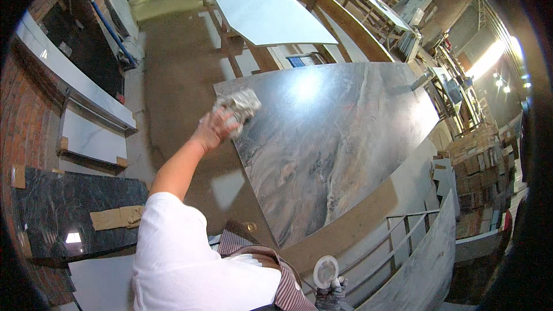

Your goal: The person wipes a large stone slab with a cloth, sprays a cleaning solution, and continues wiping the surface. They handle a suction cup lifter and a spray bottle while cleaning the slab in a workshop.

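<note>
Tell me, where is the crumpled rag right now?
The crumpled grey rag is in the left hand, pressed on the near-left corner of the big dark polished stone slab, left of centre in the head view.

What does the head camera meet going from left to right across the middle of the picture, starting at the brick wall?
Brick wall → white slab leaning on the wall → left hand holding a crumpled rag → dark veined stone slab → stacked cardboard boxes.

L arm outstretched, left hand point(214, 128) fingers clenched; right hand point(330, 295) low, gloved.
</note>
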Action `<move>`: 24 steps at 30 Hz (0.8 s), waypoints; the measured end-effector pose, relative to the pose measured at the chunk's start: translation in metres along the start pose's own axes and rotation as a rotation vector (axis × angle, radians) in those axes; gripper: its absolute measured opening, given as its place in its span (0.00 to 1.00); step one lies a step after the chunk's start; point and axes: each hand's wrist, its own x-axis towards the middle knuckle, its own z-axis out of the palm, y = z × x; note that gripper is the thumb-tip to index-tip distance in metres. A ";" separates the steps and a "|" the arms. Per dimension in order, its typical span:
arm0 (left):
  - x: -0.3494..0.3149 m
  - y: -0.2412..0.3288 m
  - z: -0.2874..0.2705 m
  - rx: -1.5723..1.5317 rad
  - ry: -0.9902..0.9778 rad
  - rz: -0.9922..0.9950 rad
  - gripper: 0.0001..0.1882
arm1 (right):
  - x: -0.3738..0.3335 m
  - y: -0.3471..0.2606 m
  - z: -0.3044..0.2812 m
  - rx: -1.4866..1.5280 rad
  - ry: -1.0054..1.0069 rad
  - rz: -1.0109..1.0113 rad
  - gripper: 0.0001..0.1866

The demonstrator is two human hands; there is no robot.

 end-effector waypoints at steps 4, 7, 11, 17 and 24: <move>0.063 -0.018 -0.010 0.082 -0.303 -0.672 0.30 | 0.008 -0.009 0.005 -0.023 0.019 0.010 0.10; 0.076 -0.087 0.010 -0.118 -0.154 -1.013 0.34 | 0.022 -0.014 0.011 -0.050 -0.044 0.025 0.11; 0.074 -0.051 0.008 -1.371 0.325 -1.327 0.37 | 0.024 -0.018 -0.002 -0.050 -0.054 0.024 0.11; 0.039 0.097 -0.036 -1.392 0.006 -1.380 0.38 | 0.031 -0.027 -0.004 -0.152 -0.101 0.029 0.12; -0.046 0.281 -0.008 -1.242 0.063 -1.331 0.41 | 0.036 -0.028 -0.040 -0.195 -0.274 -0.037 0.12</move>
